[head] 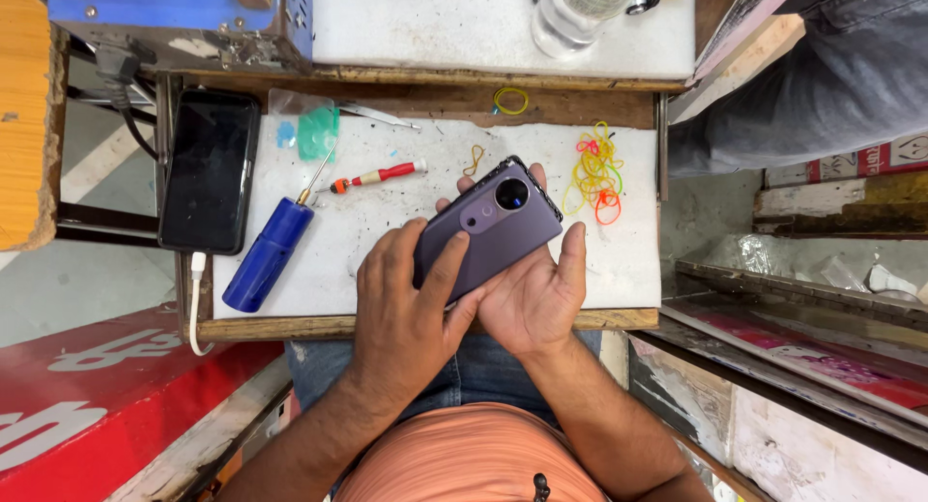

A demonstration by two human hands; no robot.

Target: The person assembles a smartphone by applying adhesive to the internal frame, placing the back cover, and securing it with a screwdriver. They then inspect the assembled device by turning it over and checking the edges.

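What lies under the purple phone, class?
The right hand cradles the purple phone from beneath; the left hand presses on top. The phone's screen side and the white mat directly below are hidden.

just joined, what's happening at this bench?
A person holds a purple smartphone back-side up, with its round camera module showing, over a white work mat. The right hand cradles it from below; the left hand lies on top, fingers pressing the rear cover. On the mat lie a blue cylindrical tool, a small red-handled screwdriver and coloured rubber bands. A black phone lies to the left.
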